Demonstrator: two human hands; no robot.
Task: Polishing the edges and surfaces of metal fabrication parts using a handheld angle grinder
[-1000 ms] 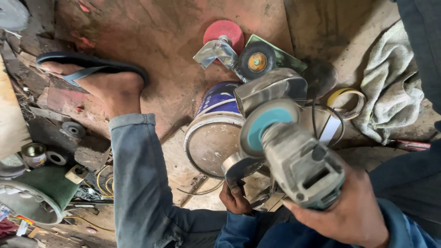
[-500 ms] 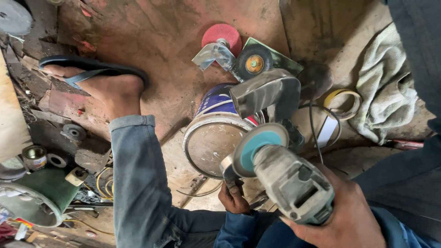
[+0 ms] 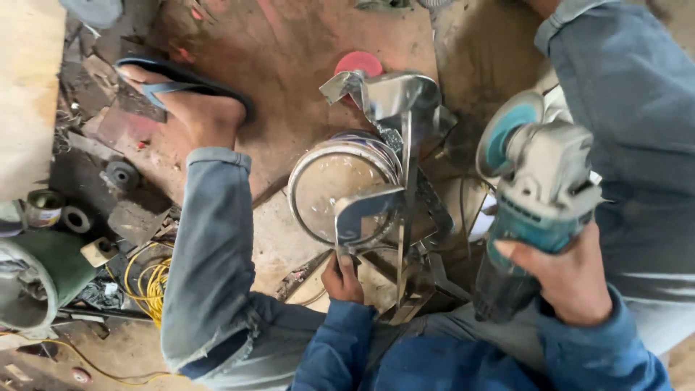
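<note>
**A:** What did I have in front of me, biggest thing first?

**B:** The bent, shiny sheet-metal bracket assembly (image 3: pixel 394 181) stood upright over the round, silver-rimmed tin can (image 3: pixel 337 192), between my knees on the dusty concrete floor (image 3: pixel 289 43).

**A:** And the tool?

**B:** The grey-and-teal angle grinder with its teal flap disc (image 3: pixel 539 192) was up and to the right, well apart from the metal. My right hand (image 3: pixel 572 279) was wrapped fully around its body, fingers closed tight.

**A:** The other hand?

**B:** My left hand (image 3: pixel 342 279) was clenched on the lower edge of the bracket, just below the curved plate.

**A:** How would I have judged good handling there?

**B:** With only 1 hand on the grinder, I reckoned the bracket needed bracing hard against the can, the disc brought in at a shallow angle, and my left fingers kept clear of its path. My sandalled foot (image 3: pixel 192 101) was far enough off.
</note>
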